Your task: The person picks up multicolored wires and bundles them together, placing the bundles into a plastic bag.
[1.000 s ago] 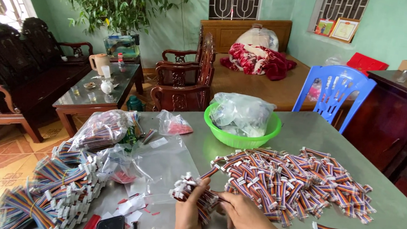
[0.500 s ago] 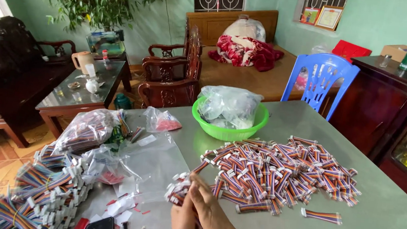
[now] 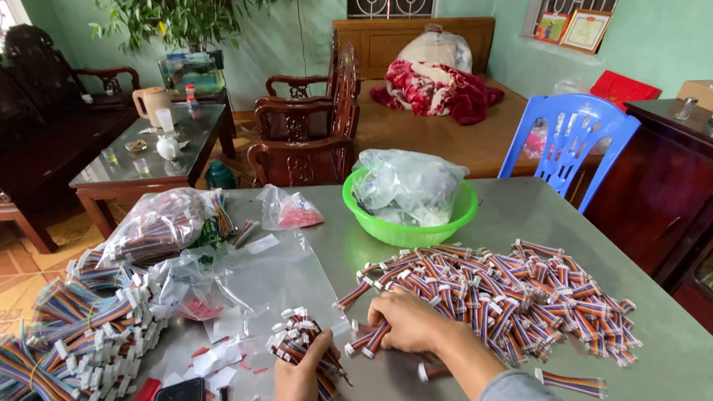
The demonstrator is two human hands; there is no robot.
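My left hand (image 3: 300, 389) grips a bundle of short multicoloured ribbon cables with white connectors (image 3: 301, 336), held upright near the table's front edge. My right hand (image 3: 408, 321) rests on the grey table (image 3: 688, 381), fingers pinching one loose cable (image 3: 367, 341) at the near edge of a big heap of the same cables (image 3: 515, 294). A single cable (image 3: 572, 383) lies apart to the right of my forearm.
A green bowl (image 3: 406, 230) with clear plastic bags stands behind the heap. Bagged and stacked cables (image 3: 92, 323) fill the left side, with clear bags (image 3: 286, 209), paper scraps and a dark phone (image 3: 179, 398). A blue plastic chair (image 3: 573, 139), wooden chairs and a glass coffee table stand beyond.
The view has shifted slightly. My right hand has moved out to the edge of the heap and taken a cable, while my left hand keeps holding the bundle.
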